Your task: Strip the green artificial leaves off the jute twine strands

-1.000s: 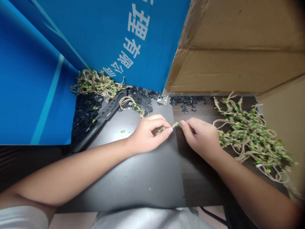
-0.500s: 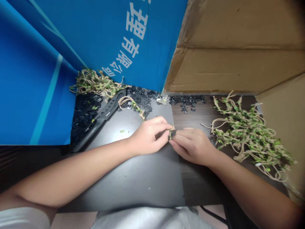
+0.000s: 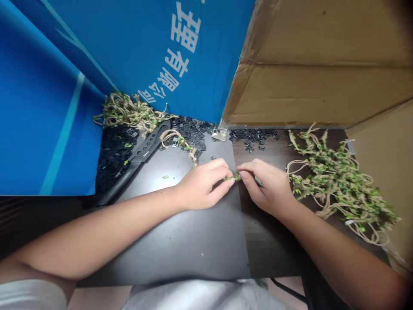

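My left hand (image 3: pixel 206 183) is closed in a pinch on a leafy twine (image 3: pixel 232 178), a tan cord with small green leaves. A short end of it sticks out past the thumb and fingertips. The rest passes hidden under this hand and seems to come out behind it as a leafy strand (image 3: pixel 190 150) ending in a tan loop. Facing it, my right hand (image 3: pixel 269 185) has thumb and forefinger drawn together at the green tip of that short end. What lies between those two fingertips is partly hidden.
A tangled heap of leafy twine (image 3: pixel 342 185) lies on the right. Another heap (image 3: pixel 129 111) sits at back left, beside a black-handled tool (image 3: pixel 142 155). Small black pieces (image 3: pixel 253 137) line the back. A blue panel (image 3: pixel 135 47) and cardboard (image 3: pixel 309 94) enclose the work surface (image 3: pixel 180 241).
My right hand has shifted slightly right and its fingers have uncurled somewhat, with the thumb raised to the twine's tip. My left hand stays almost in place, its thumb a little further right.
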A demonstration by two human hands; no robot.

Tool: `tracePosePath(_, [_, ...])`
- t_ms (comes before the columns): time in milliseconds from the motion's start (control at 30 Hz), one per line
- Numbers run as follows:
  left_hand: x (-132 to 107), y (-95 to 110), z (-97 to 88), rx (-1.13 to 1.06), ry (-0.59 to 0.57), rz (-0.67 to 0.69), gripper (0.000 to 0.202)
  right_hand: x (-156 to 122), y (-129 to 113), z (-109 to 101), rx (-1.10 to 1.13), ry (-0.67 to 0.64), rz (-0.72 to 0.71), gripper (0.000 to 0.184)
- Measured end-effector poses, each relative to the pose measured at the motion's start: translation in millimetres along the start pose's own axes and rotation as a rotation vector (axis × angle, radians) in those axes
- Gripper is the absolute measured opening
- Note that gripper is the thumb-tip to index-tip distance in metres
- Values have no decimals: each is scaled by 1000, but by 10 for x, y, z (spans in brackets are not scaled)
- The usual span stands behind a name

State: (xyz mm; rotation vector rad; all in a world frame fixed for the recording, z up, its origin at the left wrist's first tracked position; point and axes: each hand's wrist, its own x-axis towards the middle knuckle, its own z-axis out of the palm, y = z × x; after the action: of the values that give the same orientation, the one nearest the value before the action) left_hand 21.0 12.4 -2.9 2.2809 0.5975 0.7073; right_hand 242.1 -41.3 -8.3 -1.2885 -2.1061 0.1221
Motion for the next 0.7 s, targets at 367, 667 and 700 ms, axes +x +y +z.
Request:
tracePosePath(367, [8, -6, -11, -25, -30, -72, 22, 41, 3, 18, -58, -18, -208, 5])
tracePosePath(667, [-1, 9, 16, -3, -57, -62, 12, 48, -21, 19, 95, -96, -207, 4])
tracePosePath(700, [-5, 10, 24, -4, -53, -56, 10, 50, -24, 22, 113, -92, -209, 5])
